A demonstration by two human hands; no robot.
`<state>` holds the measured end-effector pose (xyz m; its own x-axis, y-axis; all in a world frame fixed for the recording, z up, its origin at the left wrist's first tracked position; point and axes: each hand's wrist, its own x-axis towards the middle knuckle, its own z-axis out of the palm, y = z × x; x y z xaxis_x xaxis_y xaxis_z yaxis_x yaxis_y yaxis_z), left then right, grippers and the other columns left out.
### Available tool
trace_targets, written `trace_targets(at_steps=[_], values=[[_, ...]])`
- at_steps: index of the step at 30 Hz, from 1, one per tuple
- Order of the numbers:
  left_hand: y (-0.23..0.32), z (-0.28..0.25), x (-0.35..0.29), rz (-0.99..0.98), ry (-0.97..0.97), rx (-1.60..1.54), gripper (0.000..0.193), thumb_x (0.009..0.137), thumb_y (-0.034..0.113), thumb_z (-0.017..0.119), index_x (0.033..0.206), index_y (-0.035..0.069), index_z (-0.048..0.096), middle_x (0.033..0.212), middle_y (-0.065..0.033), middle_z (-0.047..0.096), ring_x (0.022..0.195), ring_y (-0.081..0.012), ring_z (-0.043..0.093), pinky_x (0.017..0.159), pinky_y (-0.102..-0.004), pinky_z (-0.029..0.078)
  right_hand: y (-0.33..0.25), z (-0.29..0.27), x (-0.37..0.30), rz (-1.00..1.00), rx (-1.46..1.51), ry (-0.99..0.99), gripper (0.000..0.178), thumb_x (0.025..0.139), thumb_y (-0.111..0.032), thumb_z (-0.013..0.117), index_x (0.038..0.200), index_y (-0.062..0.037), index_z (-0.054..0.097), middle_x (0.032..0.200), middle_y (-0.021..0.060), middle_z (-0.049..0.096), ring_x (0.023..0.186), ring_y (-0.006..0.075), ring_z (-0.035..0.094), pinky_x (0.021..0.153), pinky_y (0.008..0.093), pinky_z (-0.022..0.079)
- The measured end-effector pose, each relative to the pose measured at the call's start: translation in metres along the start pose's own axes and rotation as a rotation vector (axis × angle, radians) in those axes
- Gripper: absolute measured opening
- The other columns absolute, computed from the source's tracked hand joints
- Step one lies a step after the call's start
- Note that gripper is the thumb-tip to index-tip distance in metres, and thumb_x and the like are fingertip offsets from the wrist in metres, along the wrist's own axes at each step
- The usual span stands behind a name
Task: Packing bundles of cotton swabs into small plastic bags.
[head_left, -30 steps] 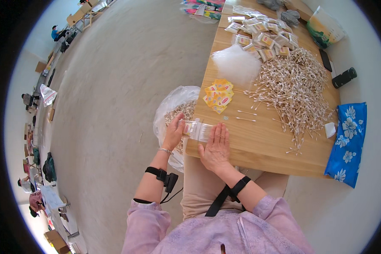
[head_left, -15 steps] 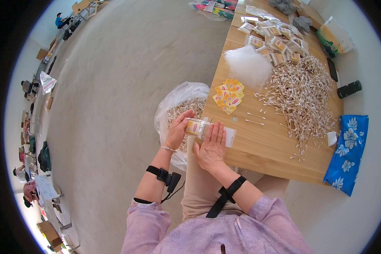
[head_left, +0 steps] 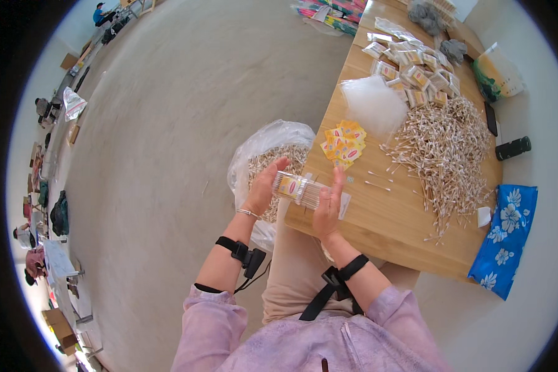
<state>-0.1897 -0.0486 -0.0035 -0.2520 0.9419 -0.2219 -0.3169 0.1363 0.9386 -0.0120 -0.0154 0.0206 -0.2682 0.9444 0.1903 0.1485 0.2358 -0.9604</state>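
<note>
Between my hands, at the near left corner of the table, lies a clear packet of cotton swabs [head_left: 297,190] with a yellow label inside. My left hand [head_left: 264,187] is closed round the packet's left end. With fingers stretched upright, my right hand [head_left: 328,209] rests its palm side against the other end. Several yellow label cards [head_left: 343,146] are spread just beyond my hands. Past them sits a stack of clear plastic sleeves [head_left: 373,104]. A big heap of loose cotton swabs [head_left: 445,152] covers the table's right part, with two single swabs [head_left: 378,186] nearer me.
Filled swab packets [head_left: 415,71] are piled at the table's far end. An open plastic bag [head_left: 239,158] full of swabs stands left of the table. Along the wall are a black cylinder [head_left: 513,148], a phone-like dark slab [head_left: 491,119] and a blue flowered pouch [head_left: 505,239].
My right hand has turned from lying flat over the packet's right end to standing upright against it, showing more of the packet. The whole view has shifted slightly.
</note>
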Motion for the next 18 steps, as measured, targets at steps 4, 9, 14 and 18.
trace_targets(at_steps=[4, 9, 14, 18], values=[[-0.004, 0.008, 0.000, 0.028, 0.001, 0.071, 0.054, 0.101, 0.038, 0.030, 0.137, -0.001, 0.040, 0.136, -0.0137, 0.047, 0.128, -0.0212, 0.041, 0.108, -0.0342, 0.031, 0.005, 0.020, 0.003, -0.028, 0.152, 0.037, 0.058, 0.096, -0.025, 0.033, 0.143, 0.0059, 0.020, 0.152, 0.0217, 0.017, 0.142, 0.0328, 0.015, 0.115, 0.0389, 0.012], [0.002, 0.013, -0.002, 0.025, -0.013, 0.064, 0.054, 0.101, 0.039, 0.030, 0.136, 0.000, 0.041, 0.135, -0.0139, 0.048, 0.128, -0.0216, 0.042, 0.108, -0.0341, 0.030, 0.004, 0.044, 0.003, 0.015, 0.182, -0.043, 0.058, 0.096, -0.027, 0.034, 0.142, 0.0066, 0.023, 0.151, 0.0214, 0.019, 0.141, 0.0327, 0.017, 0.114, 0.0383, 0.012], [0.002, 0.011, -0.002, 0.040, -0.028, 0.131, 0.053, 0.101, 0.037, 0.032, 0.136, -0.001, 0.042, 0.135, -0.0135, 0.049, 0.128, -0.0216, 0.042, 0.109, -0.0333, 0.029, -0.001, 0.057, 0.004, 0.004, 0.223, -0.022, 0.056, 0.095, -0.026, 0.035, 0.139, 0.0080, 0.028, 0.150, 0.0225, 0.021, 0.141, 0.0336, 0.018, 0.114, 0.0388, 0.015], [-0.011, 0.011, -0.003, 0.108, 0.179, 0.292, 0.055, 0.101, 0.039, 0.032, 0.137, -0.001, 0.040, 0.135, -0.0130, 0.049, 0.128, -0.0224, 0.041, 0.110, -0.0337, 0.027, 0.002, 0.055, 0.004, -0.024, 0.107, -0.035, 0.051, 0.092, -0.017, 0.039, 0.137, 0.0054, 0.034, 0.150, 0.0194, 0.025, 0.140, 0.0306, 0.023, 0.112, 0.0362, 0.020]])
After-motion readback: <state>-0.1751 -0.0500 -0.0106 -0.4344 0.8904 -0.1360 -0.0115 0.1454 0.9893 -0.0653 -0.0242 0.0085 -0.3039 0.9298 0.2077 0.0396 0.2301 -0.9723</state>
